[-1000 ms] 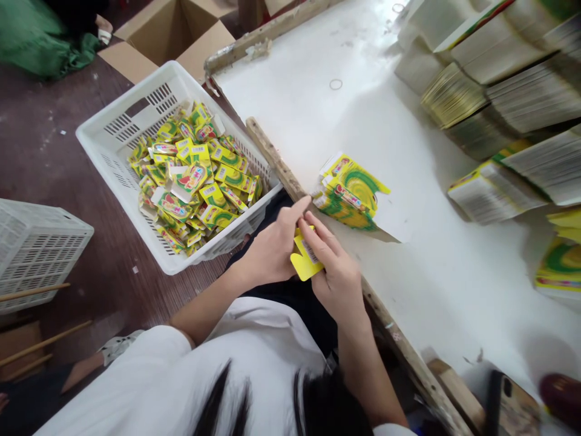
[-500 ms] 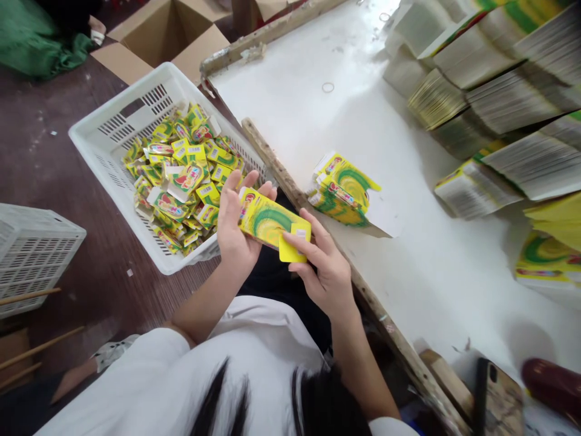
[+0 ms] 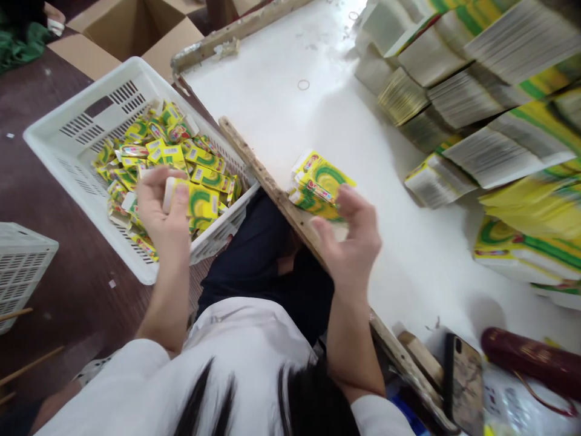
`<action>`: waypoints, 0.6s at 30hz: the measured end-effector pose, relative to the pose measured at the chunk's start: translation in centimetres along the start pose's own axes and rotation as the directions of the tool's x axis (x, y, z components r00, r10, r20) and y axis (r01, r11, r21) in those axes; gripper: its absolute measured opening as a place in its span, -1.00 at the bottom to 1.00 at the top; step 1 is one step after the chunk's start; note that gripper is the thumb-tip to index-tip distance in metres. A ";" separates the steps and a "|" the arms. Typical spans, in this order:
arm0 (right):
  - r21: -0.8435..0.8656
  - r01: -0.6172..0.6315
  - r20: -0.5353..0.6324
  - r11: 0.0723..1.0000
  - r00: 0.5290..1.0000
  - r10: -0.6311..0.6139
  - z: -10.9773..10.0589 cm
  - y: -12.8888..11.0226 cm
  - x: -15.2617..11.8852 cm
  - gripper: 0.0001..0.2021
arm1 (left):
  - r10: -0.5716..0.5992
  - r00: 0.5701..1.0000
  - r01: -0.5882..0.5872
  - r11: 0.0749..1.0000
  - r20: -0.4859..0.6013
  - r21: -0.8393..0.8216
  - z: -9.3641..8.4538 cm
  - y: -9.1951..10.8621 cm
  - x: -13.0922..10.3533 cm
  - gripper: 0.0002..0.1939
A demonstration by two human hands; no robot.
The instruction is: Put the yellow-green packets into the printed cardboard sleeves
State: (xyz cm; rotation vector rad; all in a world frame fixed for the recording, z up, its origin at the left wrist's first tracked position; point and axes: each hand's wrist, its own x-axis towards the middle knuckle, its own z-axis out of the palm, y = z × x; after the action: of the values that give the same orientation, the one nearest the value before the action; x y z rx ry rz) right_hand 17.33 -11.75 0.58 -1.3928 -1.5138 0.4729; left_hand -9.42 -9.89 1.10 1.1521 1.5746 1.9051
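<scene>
My left hand [image 3: 161, 206] is over the white plastic basket [image 3: 59, 151], its thumb and fingers closed on a small yellow and green carton [image 3: 204, 203]. Under and around it in the basket lie many folded cartons [image 3: 172, 154] of the same print. My right hand [image 3: 354, 242] is up by the table edge, thumb and fingers apart, with nothing in it. Just beyond its fingertips a small stack of flat yellow-green cartons [image 3: 320, 178] lies on the white table [image 3: 267, 91]; the hand covers part of that stack.
Tall bundles of flat cartons [image 3: 494, 142] fill the table's right side. A phone [image 3: 463, 381] and a dark red cylindrical case [image 3: 531, 357] lie at the near right. An open cardboard box [image 3: 131, 30] stands behind the basket, another white crate [image 3: 25, 266] at left. A wooden rail [image 3: 258, 166] edges the table.
Both hands were together on one carton with its end flap out. Now my left hand has carried the carton left over the basket, and my right hand has let go and moved right towards the stack.
</scene>
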 end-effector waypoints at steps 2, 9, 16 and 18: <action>-0.219 -0.055 -0.106 0.974 0.994 0.032 -0.9 2.2 1.4 -0.55 | 0.071 0.996 -0.057 0.970 -0.051 0.235 -1.9 -1.4 1.4 -0.23; -0.357 -0.081 -0.037 0.931 0.997 0.073 -0.4 5.6 2.3 -0.73 | -0.076 0.978 0.036 0.979 0.196 0.202 -0.1 -2.1 -1.7 -0.37; -0.017 -0.178 -0.205 0.984 0.964 0.171 -0.8 3.1 2.5 -0.53 | -0.303 0.747 0.385 0.923 0.592 -0.014 3.7 -0.4 -5.9 -0.55; 0.122 -0.158 -0.184 0.980 0.966 0.179 -0.8 1.4 1.9 -0.51 | -0.328 0.644 0.519 0.851 0.691 -0.079 4.5 -0.2 -6.5 -0.44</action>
State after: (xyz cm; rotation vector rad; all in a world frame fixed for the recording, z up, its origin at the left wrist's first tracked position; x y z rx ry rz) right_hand 19.05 -9.92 0.52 -1.4460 -1.2020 0.4992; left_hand -2.13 -12.01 -1.22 1.0382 1.0177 1.1515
